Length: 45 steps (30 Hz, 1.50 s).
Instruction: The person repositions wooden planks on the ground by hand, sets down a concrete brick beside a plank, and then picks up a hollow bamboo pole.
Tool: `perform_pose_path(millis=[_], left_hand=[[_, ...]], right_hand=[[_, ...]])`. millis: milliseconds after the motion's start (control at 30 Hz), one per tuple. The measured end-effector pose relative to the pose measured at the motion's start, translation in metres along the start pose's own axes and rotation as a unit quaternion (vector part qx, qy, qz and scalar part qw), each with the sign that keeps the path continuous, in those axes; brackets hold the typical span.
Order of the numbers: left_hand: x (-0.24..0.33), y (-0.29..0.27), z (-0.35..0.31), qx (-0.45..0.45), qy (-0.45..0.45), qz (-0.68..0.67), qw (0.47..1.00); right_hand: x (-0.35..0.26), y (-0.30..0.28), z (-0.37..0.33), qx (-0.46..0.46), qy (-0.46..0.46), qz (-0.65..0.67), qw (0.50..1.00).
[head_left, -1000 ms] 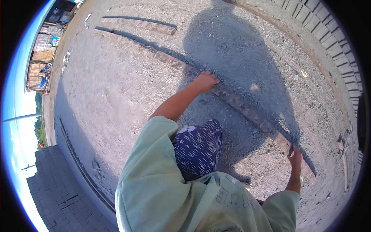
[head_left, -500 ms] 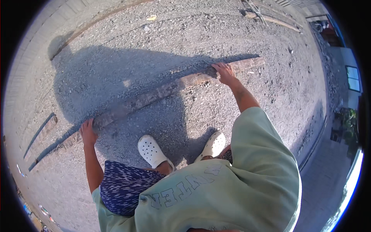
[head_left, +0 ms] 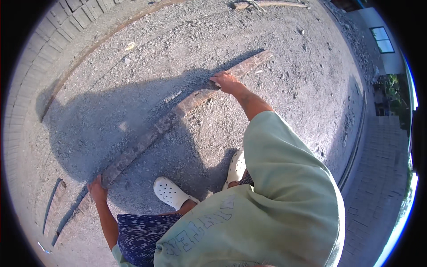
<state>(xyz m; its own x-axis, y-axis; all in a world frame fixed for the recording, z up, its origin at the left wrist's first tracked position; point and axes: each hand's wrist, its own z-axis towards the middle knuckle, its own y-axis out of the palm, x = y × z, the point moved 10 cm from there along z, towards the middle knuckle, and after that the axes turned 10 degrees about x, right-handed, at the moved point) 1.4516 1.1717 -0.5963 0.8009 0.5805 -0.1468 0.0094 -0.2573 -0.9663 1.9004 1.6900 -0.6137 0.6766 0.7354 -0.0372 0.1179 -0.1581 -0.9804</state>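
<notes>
A long weathered wooden plank [head_left: 149,135] runs slantwise across the gravel in front of my feet, from lower left to upper right. My left hand [head_left: 97,189] is closed over it near its lower-left end. Farther up, my right hand [head_left: 225,82] grips the same plank, fingers over its far edge, with a stretch of wood beyond the hand. The undersides are hidden, so how far the plank is off the ground I cannot tell.
A shorter piece of wood [head_left: 54,201] lies at the left. Beyond it a long thin strip [head_left: 95,46] curves along the gravel. A pole [head_left: 273,4] lies at the far edge. My white clogs [head_left: 171,192] stand close behind the plank. A building [head_left: 386,60] is at right.
My view has turned to the right and the scene has shifted in it. The plank now slants more steeply in the picture. Both hands keep their hold on it.
</notes>
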Motion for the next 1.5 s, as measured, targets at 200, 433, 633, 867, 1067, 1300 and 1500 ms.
perform_pose_path(millis=[200, 433, 633, 867, 1067, 1300, 1500], left_hand=[[0.002, 0.005, 0.000, -0.047, -0.009, 0.013, 0.999], [-0.005, -0.022, 0.018, -0.065, -0.032, -0.062, 0.995], [-0.008, -0.075, 0.092, 0.033, -0.013, -0.004, 0.999], [0.068, -0.159, 0.237, 0.109, 0.054, -0.025, 0.992], [0.117, -0.167, 0.377, 0.181, 0.079, -0.087, 0.976], [0.159, -0.150, 0.558, 0.185, 0.038, -0.221, 0.957], [0.179, -0.149, 0.624, 0.031, -0.088, -0.207, 0.974]], right_hand=[[-0.003, -0.005, 0.012, -0.005, 0.000, 0.021, 1.000], [-0.085, -0.028, 0.035, -0.066, -0.030, 0.066, 0.995], [-0.213, -0.027, 0.072, 0.126, -0.126, 0.160, 0.971], [-0.206, -0.029, 0.188, 0.269, -0.013, 0.181, 0.946], [-0.186, -0.016, 0.229, 0.222, 0.053, 0.098, 0.969], [-0.182, -0.010, 0.236, 0.175, 0.058, 0.134, 0.974], [-0.169, -0.020, 0.236, 0.187, 0.069, 0.147, 0.969]])
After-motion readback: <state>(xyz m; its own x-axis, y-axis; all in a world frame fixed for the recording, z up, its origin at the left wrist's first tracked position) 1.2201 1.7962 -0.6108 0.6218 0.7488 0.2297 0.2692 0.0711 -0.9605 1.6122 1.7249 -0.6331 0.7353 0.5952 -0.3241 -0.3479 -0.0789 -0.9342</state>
